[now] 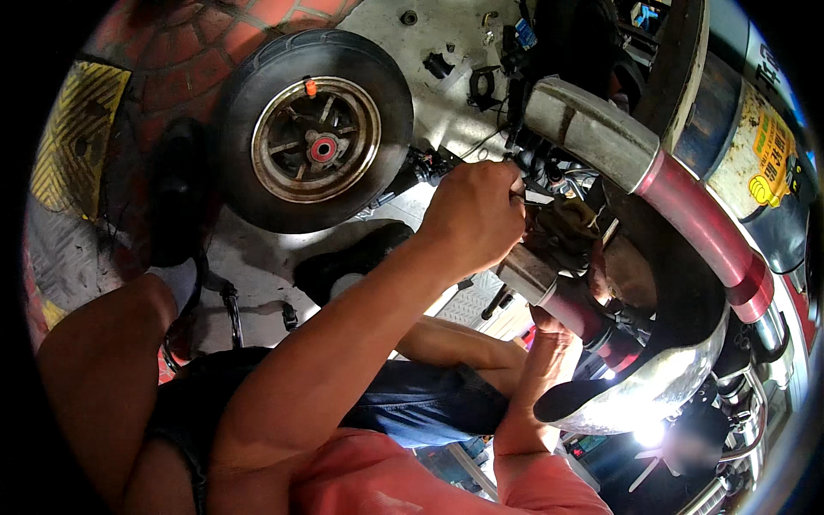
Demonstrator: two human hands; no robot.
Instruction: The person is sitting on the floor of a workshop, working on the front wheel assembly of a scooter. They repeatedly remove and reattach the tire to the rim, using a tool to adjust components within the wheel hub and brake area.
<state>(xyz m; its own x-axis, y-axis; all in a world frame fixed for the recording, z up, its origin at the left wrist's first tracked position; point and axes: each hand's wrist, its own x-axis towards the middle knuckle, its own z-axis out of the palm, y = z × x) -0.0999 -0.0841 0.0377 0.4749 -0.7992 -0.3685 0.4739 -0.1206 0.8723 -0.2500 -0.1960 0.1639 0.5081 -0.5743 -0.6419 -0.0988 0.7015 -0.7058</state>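
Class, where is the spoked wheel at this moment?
In the head view, the spoked wheel is left of centre in the upper half, between the yellow ridged plate and the person's left hand.

Wheel (279,96) lies face up: black tyre, tarnished spoked rim, red ring (324,150) at the hub, orange cap (310,87) at the rim. Left of wheel, near the edge of view: yellow plate (81,137) with dark chevron tread. Beyond wheel and to its left: red paving (184,56), laid in curved courses. Right of wheel, on pale floor (459,34): small round dark piece (409,17), squat black part (438,65), black ring-like part (483,84), small blue item (525,34), kind unclear. Well apart to wheel's right: rust-marked drum-like body (725,142), orange-yellow label (771,159). Below wheel: curved black tube (233,316), small black fitting (290,316) near it.
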